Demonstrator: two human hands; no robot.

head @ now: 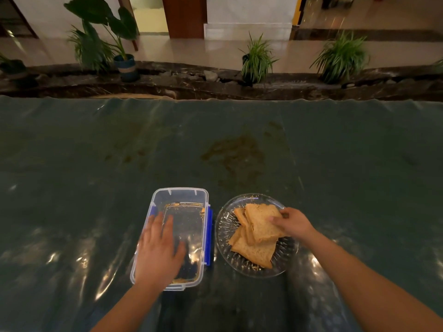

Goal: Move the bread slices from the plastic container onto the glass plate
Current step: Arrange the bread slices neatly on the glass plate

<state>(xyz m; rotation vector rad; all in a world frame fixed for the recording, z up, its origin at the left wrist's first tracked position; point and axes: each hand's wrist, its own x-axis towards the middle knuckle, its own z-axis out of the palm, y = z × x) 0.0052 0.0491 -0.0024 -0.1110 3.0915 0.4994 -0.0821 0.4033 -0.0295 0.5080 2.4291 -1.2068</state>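
A clear plastic container (182,200) with blue side clips stands near the table's front edge. Only crumbs show inside it. My left hand (158,250) lies flat over its left rim, fingers spread, holding nothing. To the right sits a ribbed glass plate (225,226) with several brown bread slices (254,250) piled on it. My right hand (292,221) pinches the right edge of the top bread slice (259,219), which rests on the pile.
The table is covered by a dark green glossy sheet (239,152) with brown stains in its middle. Beyond its far edge are a dark stone ledge and several potted plants (256,58).
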